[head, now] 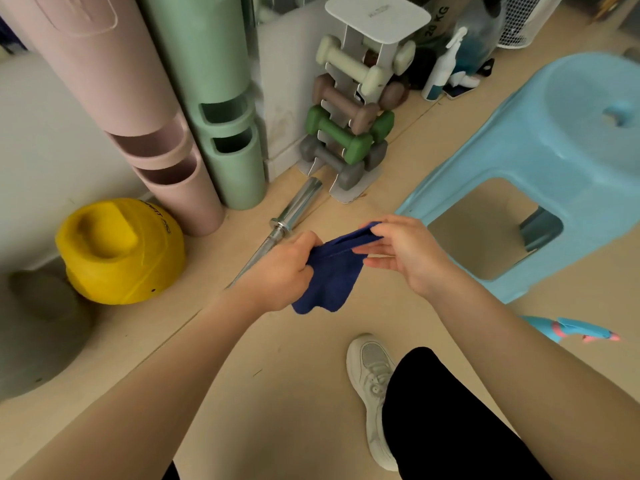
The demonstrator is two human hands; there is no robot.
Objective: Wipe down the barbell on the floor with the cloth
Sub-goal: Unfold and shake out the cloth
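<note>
A chrome barbell (294, 211) lies on the tan floor, running from the dumbbell rack down and left until my left forearm hides it. A dark blue cloth (332, 275) hangs in the air above the floor, stretched between both hands. My left hand (282, 271) grips the cloth's left part in a fist, just over the bar's thin shaft. My right hand (403, 252) pinches the cloth's upper edge between thumb and fingers. The cloth does not touch the barbell.
A yellow weight (119, 251) and a grey one (38, 327) sit at the left. Pink (166, 161) and green (221, 133) rolled mats lean on the wall. A dumbbell rack (353, 126) stands at the bar's end, a light blue stool (540, 168) at the right. My shoe (372, 389) is below.
</note>
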